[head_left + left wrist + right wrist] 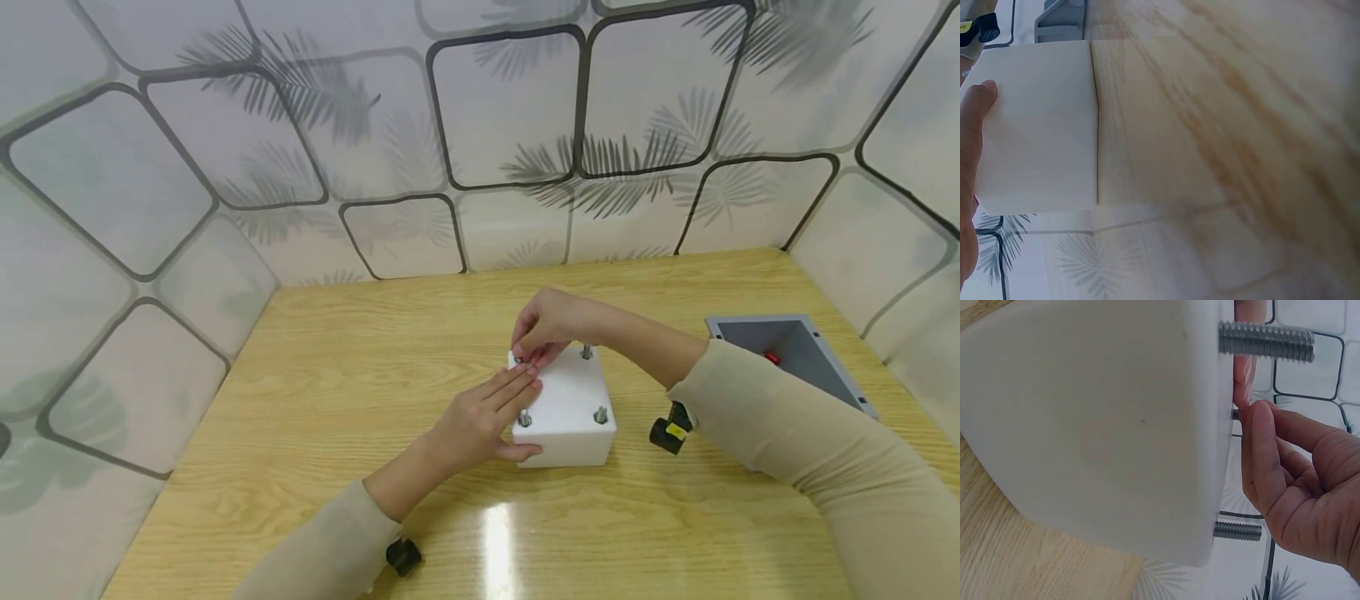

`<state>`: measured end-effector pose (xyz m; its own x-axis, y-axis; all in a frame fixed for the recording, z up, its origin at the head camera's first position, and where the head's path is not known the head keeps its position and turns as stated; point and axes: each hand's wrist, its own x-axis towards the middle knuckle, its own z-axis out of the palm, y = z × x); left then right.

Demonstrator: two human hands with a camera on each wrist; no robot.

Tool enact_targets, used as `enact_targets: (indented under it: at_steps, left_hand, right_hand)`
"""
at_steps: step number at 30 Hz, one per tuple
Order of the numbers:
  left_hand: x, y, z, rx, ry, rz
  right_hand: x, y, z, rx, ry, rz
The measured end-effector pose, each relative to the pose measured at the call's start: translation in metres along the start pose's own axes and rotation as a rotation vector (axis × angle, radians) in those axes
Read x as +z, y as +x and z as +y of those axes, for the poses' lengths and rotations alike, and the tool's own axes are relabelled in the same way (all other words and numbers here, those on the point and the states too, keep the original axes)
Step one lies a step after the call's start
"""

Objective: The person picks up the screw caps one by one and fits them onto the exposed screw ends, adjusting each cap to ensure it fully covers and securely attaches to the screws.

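Note:
A white block (566,400) sits on the wooden table, with threaded metal bolts (601,415) standing up near the corners of its top. My left hand (476,421) lies along the block's left side, straight fingers across the top and thumb (984,100) against the front face. At the far left corner, the thumb and fingers of my right hand (551,323) pinch the bolt there. In the right wrist view, a short bit of its thread shows beside the fingertips of the right hand (1300,469); the rest is hidden by them. Two other bolts (1266,341) stick out bare.
To the right, partly behind my right sleeve, stands a grey bin (798,350) with a small red item (771,358) inside. Patterned cloth walls (510,117) border the wooden table (360,358) at the back and sides. Black wrist cameras (667,435) hang at both cuffs.

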<state>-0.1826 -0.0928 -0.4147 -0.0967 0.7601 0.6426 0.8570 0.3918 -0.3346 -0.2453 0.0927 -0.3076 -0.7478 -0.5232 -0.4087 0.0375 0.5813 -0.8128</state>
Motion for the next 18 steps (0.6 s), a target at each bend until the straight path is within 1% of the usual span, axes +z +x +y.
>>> enact_targets:
  at_steps: [7,14,18]
  left_hand:
    - [-0.0005,0.0,0.0007,-0.009,-0.005,-0.008]
    - [0.0002,-0.0006,0.0009,-0.007,-0.015,-0.007]
    - [0.0003,-0.0008,0.0008,-0.008,-0.02,-0.007]
  right_hand:
    - [-0.0007,0.0032,0.0005,0.028,-0.037,0.002]
    - [-0.0009,0.0018,0.0008,0.02,-0.023,-0.01]
    - [-0.0013,0.0004,-0.0002,0.021,-0.04,-0.004]
